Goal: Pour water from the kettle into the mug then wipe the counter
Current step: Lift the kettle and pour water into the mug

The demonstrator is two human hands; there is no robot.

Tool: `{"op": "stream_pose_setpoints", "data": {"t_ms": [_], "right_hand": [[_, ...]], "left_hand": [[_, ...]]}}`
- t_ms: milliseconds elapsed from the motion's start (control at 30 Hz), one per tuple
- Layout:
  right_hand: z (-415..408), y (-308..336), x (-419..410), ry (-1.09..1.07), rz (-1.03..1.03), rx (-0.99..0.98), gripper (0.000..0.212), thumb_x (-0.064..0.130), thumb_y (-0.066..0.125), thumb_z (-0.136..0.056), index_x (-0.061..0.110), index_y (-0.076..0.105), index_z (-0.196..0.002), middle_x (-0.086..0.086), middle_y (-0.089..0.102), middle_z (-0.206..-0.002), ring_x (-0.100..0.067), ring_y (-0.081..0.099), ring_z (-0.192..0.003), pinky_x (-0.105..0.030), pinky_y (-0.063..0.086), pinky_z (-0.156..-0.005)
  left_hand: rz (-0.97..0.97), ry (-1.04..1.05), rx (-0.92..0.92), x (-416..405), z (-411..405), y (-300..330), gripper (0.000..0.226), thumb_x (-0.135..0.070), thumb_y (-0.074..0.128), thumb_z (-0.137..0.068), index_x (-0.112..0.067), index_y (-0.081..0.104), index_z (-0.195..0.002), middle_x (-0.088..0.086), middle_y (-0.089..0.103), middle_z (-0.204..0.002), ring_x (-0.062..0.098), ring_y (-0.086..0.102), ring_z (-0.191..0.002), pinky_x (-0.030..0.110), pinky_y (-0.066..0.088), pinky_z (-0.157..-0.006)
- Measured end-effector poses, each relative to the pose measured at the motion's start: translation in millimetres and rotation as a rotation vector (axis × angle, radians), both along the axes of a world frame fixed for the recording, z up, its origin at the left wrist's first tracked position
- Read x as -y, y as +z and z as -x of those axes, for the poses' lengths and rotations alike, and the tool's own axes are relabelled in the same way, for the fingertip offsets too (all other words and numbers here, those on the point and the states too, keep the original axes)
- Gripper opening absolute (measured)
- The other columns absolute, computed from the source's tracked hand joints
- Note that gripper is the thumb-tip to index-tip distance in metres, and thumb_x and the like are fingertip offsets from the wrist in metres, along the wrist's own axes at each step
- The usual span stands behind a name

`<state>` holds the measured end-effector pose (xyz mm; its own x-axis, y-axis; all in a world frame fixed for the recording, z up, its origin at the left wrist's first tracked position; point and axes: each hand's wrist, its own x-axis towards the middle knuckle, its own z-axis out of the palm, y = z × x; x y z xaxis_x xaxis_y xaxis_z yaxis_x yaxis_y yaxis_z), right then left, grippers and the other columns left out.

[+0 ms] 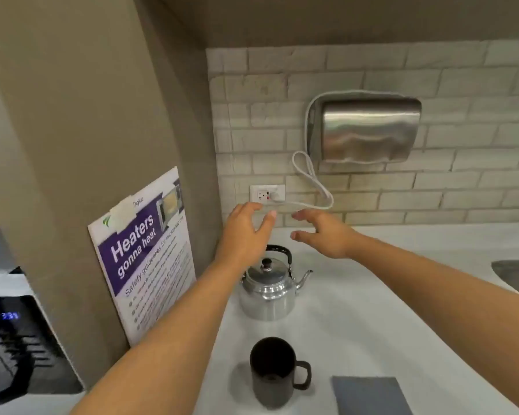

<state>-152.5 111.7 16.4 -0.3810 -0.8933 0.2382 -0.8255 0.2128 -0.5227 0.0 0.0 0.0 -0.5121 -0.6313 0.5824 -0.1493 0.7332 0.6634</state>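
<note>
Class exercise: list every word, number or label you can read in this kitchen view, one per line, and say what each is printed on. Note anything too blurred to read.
"Heaters gonna heat": purple band of the poster.
"Safety guidelines for microwave use": the poster's subheading, partly blurred.
"Digital": top of the poster, by the tape.
Poster bullet text: too small to read.
Blue digits on the microwave display: too blurred to read.
Kettle, mug: no readable text.

Both arms reach out over the white bench (372,310); left hand (246,232) and right hand (324,235) hang spread and empty above the kettle (267,292). Nearer stands the black mug (274,372), a grey cloth (369,395) just right of it.
</note>
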Motion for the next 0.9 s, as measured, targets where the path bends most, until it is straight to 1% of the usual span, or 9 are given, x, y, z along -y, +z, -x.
{"op": "stream_pose_setpoints", "data": {"t_ms": [167, 267, 433, 500, 567, 700, 767, 867, 900], "right_hand": [[3.7, -57.2, 36.7, -0.022, -0.103, 0.287, 0.063, 0.045, 0.055, -0.091, 0.016, 0.034, -0.143, -0.007, 0.039, -0.150, -0.027, 0.038, -0.135, -0.030, 0.031, -0.101], [10.6, -81.6, 59.3, -0.008, -0.082, 0.291, 0.062, 0.044, 0.053, -0.092, 0.012, 0.034, -0.142, -0.011, 0.041, -0.146, -0.028, 0.042, -0.131, -0.028, 0.031, -0.099], [23.5, -103.8, 87.1, -0.014, 0.052, 0.212, 0.026, 0.022, 0.053, -0.095, 0.005, 0.060, -0.114, -0.015, 0.057, -0.110, -0.027, 0.054, -0.102, -0.025, 0.035, -0.084], [26.4, -106.4, 91.8, 0.000, 0.075, 0.213, 0.023, 0.020, 0.051, -0.096, 0.006, 0.062, -0.111, -0.012, 0.055, -0.102, -0.024, 0.053, -0.094, -0.024, 0.035, -0.082], [28.2, -109.8, 94.0, 0.015, 0.107, 0.222, 0.023, 0.019, 0.050, -0.096, 0.005, 0.062, -0.110, -0.006, 0.051, -0.098, -0.020, 0.051, -0.091, -0.023, 0.034, -0.081], [29.9, -113.4, 95.3, 0.001, 0.153, 0.283, 0.023, 0.019, 0.051, -0.096, 0.007, 0.060, -0.113, -0.010, 0.054, -0.106, -0.017, 0.053, -0.092, -0.016, 0.036, -0.076], [28.3, -112.7, 94.5, -0.007, 0.157, 0.294, 0.025, 0.019, 0.053, -0.095, 0.007, 0.059, -0.116, -0.012, 0.055, -0.111, -0.020, 0.056, -0.096, -0.012, 0.038, -0.074], [19.4, -112.3, 77.5, -0.071, 0.246, 0.241, 0.036, 0.019, 0.059, -0.092, 0.009, 0.053, -0.126, -0.010, 0.052, -0.120, -0.020, 0.052, -0.110, -0.020, 0.037, -0.091], [13.5, -113.8, 65.3, -0.117, 0.310, 0.217, 0.035, 0.020, 0.061, -0.090, 0.011, 0.053, -0.123, -0.007, 0.052, -0.119, -0.018, 0.050, -0.110, -0.021, 0.037, -0.091]], "left_hand": [[-0.176, 0.044, 0.021, 16.0, 14.0, -44.6, 0.042, -0.048, 0.052, -0.091, -0.017, 0.058, -0.120, 0.001, 0.057, -0.128, 0.016, 0.050, -0.117, 0.024, 0.035, -0.089], [-0.296, 0.081, -0.015, 35.3, 26.9, -61.6, 0.040, -0.045, 0.052, -0.092, -0.016, 0.058, -0.120, 0.000, 0.058, -0.127, 0.015, 0.050, -0.118, 0.025, 0.036, -0.091], [-0.473, 0.151, -0.068, 69.4, 48.6, -94.3, 0.036, -0.043, 0.053, -0.092, -0.016, 0.061, -0.114, 0.003, 0.063, -0.119, 0.018, 0.056, -0.111, 0.035, 0.043, -0.097], [-0.522, 0.180, -0.063, 79.0, 57.3, -104.4, 0.035, -0.048, 0.053, -0.090, -0.018, 0.063, -0.105, 0.001, 0.066, -0.110, 0.016, 0.059, -0.102, 0.031, 0.046, -0.088], [-0.554, 0.180, -0.035, 86.0, 65.1, -112.6, 0.039, -0.053, 0.053, -0.087, -0.016, 0.065, -0.087, -0.003, 0.068, -0.087, 0.012, 0.061, -0.084, 0.023, 0.044, -0.070], [-0.641, 0.149, -0.060, 91.9, 72.1, -122.6, 0.062, -0.059, 0.056, -0.081, 0.002, 0.058, -0.071, 0.004, 0.056, -0.057, 0.009, 0.052, -0.052, 0.017, 0.041, -0.052], [-0.685, 0.159, -0.108, 92.1, 74.9, -123.3, 0.060, -0.056, 0.059, -0.078, 0.003, 0.054, -0.069, 0.004, 0.047, -0.056, 0.009, 0.047, -0.048, 0.018, 0.041, -0.050], [-0.716, 0.192, -0.165, 87.5, 76.3, -123.7, 0.043, -0.047, 0.060, -0.075, -0.009, 0.045, -0.059, 0.003, 0.038, -0.057, 0.013, 0.041, -0.054, 0.028, 0.038, -0.055], [-0.720, 0.207, -0.185, 85.9, 75.1, -124.0, 0.041, -0.044, 0.060, -0.074, -0.012, 0.042, -0.057, 0.001, 0.035, -0.055, 0.013, 0.038, -0.054, 0.028, 0.036, -0.054]]}}
